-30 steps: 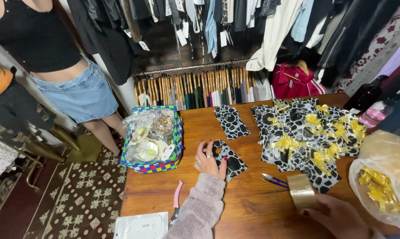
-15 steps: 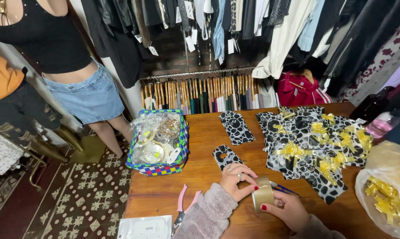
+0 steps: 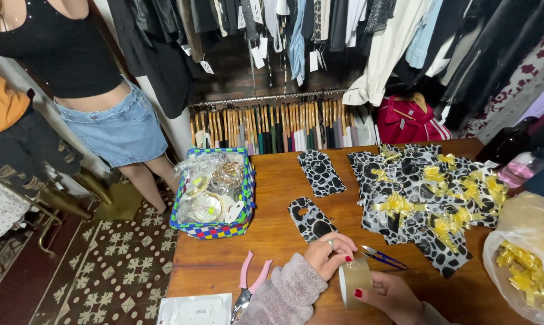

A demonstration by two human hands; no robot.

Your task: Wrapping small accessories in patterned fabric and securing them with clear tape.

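At the bottom centre of the frame, the right hand [image 3: 387, 293] grips a roll of brown packing tape [image 3: 355, 281] from below, while the left hand [image 3: 329, 253], in a fuzzy grey sleeve, pinches at the top edge of the roll with closed fingertips. Both sit over a wooden table [image 3: 272, 253]. Just right of the hands lie small blue-handled scissors [image 3: 381, 257]; to the lower left are pink-handled pliers [image 3: 249, 284] and a white card [image 3: 195, 310]. A black-and-white patterned pouch [image 3: 311, 219] lies just above the left hand, another [image 3: 322, 172] farther up. A heap of such pouches with gold bows [image 3: 428, 201] fills the right of the table, and a clear bag of gold bows [image 3: 525, 265] sits at the lower right edge. A checkered basket [image 3: 214, 227] holds bangles at centre left. Beyond, a rail of hangers [image 3: 272, 123] and hanging clothes fill the top; a mannequin in a denim skirt [image 3: 112, 129] stands upper left above a patterned floor [image 3: 103, 271].
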